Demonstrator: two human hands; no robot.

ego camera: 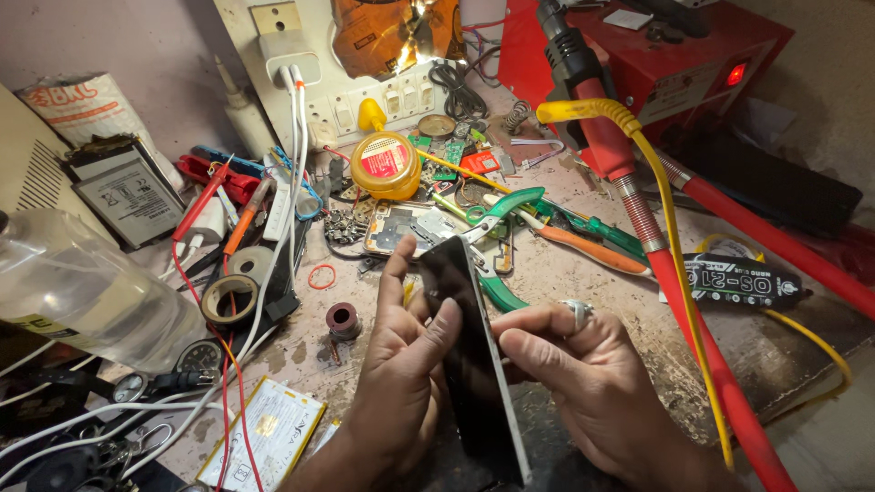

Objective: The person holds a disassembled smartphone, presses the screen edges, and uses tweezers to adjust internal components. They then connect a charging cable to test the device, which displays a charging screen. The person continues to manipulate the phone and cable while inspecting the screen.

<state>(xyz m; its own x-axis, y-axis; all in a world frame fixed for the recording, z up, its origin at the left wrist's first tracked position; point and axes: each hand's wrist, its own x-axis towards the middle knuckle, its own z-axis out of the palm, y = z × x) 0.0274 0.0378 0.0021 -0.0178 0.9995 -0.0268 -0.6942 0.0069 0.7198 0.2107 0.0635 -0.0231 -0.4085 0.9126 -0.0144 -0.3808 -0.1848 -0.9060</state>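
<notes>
Behind phone [474, 364], round yellow red-labelled tub [386, 165]

Worn, stained workbench [583, 273]: tape roll [229, 299], yellow jar [386, 165], green-handled pliers [497, 239], flat battery [263, 444], clear bottle [87, 293].

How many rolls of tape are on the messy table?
2. A brownish tape roll lies left of the hands, and a pale tape roll sits touching it just behind. More may be hidden under the cables and clutter.
</notes>
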